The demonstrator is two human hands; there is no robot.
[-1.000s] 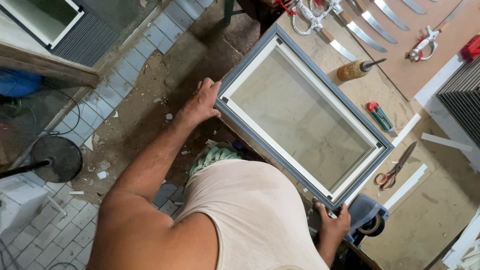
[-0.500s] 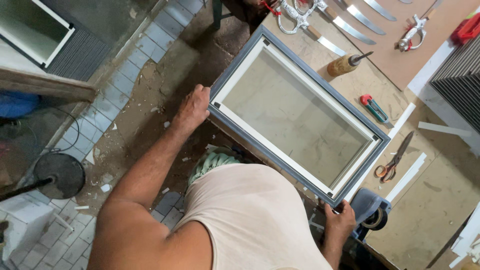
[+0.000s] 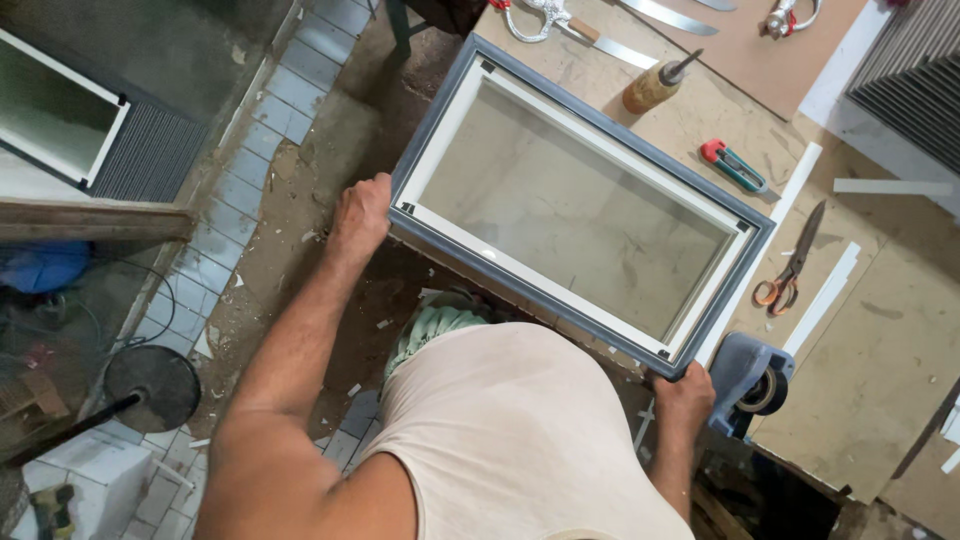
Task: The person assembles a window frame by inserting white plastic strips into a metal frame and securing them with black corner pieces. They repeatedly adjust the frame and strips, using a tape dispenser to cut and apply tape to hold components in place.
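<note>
Glazed window frame (image 3: 580, 205): grey outer rim, white inner beading, clear pane; lies flat on the tabletop (image 3: 880, 330), near edge overhanging; left hand (image 3: 360, 215) with grip clamped on its near-left corner, right hand (image 3: 685, 395) clamped on the near-right corner; likely stiff, fairly heavy, pane fragile; best held by the rim, never the glass; scissors (image 3: 790, 265) and tape dispenser (image 3: 750, 380) just beyond the right grip.
</note>
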